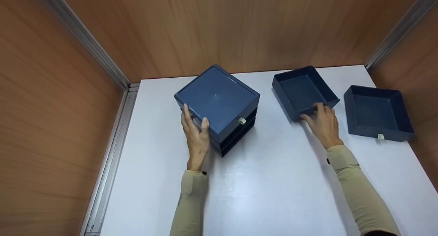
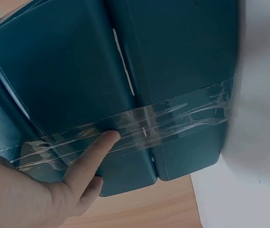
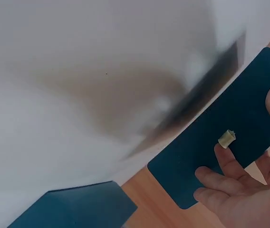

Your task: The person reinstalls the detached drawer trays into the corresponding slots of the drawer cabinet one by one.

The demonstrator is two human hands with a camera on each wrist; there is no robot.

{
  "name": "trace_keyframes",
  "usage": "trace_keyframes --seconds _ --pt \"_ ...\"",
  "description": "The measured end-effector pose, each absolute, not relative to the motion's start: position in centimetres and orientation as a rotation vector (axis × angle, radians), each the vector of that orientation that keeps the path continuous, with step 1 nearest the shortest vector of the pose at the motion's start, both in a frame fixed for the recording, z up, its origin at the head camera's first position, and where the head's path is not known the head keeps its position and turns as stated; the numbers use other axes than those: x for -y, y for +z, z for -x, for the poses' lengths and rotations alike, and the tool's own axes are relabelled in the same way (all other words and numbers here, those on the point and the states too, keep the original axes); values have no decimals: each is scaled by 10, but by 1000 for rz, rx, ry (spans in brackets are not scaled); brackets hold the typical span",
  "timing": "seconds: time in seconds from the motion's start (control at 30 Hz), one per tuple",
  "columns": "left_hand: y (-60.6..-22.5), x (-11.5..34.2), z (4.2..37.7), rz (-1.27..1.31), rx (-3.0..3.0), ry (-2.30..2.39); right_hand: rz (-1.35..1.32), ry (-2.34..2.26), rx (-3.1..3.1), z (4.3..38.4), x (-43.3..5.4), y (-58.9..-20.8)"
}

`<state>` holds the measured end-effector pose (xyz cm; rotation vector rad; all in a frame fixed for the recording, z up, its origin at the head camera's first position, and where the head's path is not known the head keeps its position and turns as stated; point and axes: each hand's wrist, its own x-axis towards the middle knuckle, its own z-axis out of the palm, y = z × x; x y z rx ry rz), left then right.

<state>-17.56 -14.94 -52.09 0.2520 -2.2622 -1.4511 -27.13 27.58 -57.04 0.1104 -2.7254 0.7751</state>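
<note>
A dark blue drawer cabinet (image 1: 219, 95) stands turned at an angle on the white table. Its top front has a pale pull tab, and dark slots show below. My left hand (image 1: 196, 140) lies against its side with straight fingers, the thumb at the top edge. Clear tape (image 2: 187, 116) runs across that side beside my fingers. To the right, my right hand (image 1: 323, 126) grips the front wall of a loose blue drawer (image 1: 296, 99). In the right wrist view one fingertip is right at its tab (image 3: 227, 138), the thumb on the front face.
A second loose drawer (image 1: 374, 111), with a tab at its front, sits near the table's right edge. Wooden panels (image 1: 267, 30) rise behind and at both sides of the white table (image 1: 260, 191). A metal rail (image 1: 116, 133) runs along the left.
</note>
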Motion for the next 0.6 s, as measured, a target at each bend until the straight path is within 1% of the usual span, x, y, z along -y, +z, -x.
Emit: trace_keyframes --seconds 0.33,0.6 --pt "-521 147 175 -262 2274 -1464 -253 766 2610 229 -278 -563" --pt "-523 147 176 -228 2267 -1448 -347 726 2565 202 -280 -556"
